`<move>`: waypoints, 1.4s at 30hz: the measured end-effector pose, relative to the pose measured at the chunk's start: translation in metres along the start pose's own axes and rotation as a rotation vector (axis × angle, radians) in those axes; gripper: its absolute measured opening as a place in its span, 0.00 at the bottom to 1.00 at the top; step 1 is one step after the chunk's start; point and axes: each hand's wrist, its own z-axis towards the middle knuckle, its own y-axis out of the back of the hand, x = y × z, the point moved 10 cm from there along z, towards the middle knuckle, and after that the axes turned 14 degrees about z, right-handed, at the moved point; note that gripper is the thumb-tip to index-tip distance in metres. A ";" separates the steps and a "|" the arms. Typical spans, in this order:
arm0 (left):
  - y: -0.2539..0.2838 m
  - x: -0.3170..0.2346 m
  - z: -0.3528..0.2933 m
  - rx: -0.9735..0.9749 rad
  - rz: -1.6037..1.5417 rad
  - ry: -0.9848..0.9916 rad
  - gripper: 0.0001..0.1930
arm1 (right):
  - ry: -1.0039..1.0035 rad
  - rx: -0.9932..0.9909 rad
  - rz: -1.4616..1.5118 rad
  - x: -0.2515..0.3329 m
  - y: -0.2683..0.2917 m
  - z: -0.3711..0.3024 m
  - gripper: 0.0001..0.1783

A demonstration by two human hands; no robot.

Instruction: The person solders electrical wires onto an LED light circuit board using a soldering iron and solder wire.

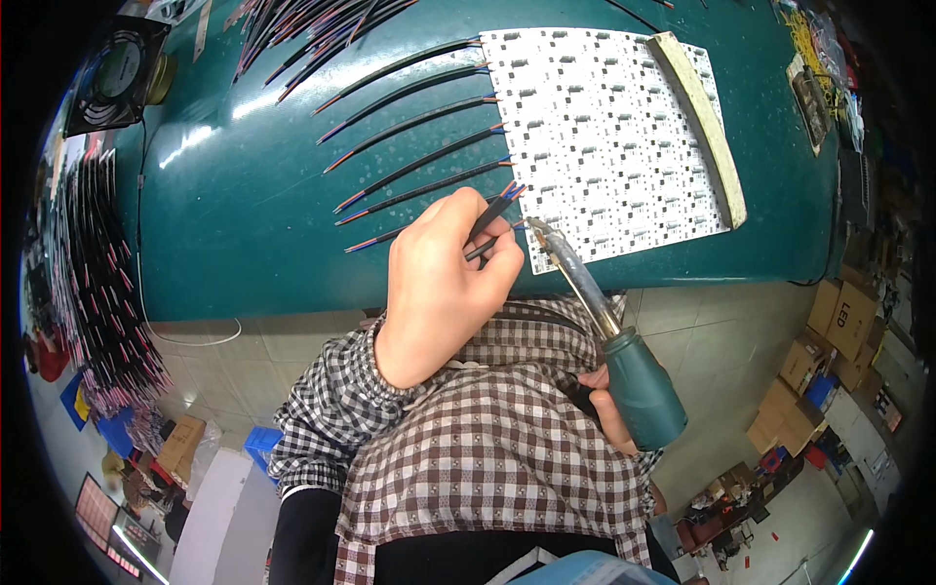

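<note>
Head view: L hand [439, 288] was clamped on blk cables [490, 214] w/ blue & orange ends, R hand [612, 419] round a green-handled soldering iron [585, 291], tip at white board's [609, 146] lower-L edge. Board, dotted w/ small blk parts, lay on green bench [244, 224], more cables [439, 154] along its L side.

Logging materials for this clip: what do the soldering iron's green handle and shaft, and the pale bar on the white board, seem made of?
Green handle: probably plastic, given its smooth, soft sheen.
Shaft: metal, judging by its silvery highlights, with brownish patches near its far end.
Pale bar: possibly wood or coated metal; its dull surface leaves that open.
</note>
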 end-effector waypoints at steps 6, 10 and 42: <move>0.001 0.001 -0.001 0.015 -0.003 0.019 0.09 | 0.073 -0.100 0.196 0.022 0.004 0.010 0.35; 0.001 0.002 0.002 0.007 -0.008 0.016 0.09 | 0.005 -0.128 0.425 0.014 0.001 0.011 0.34; -0.009 0.013 -0.002 0.139 -0.013 0.043 0.06 | -0.042 -0.139 0.510 -0.022 0.008 -0.003 0.44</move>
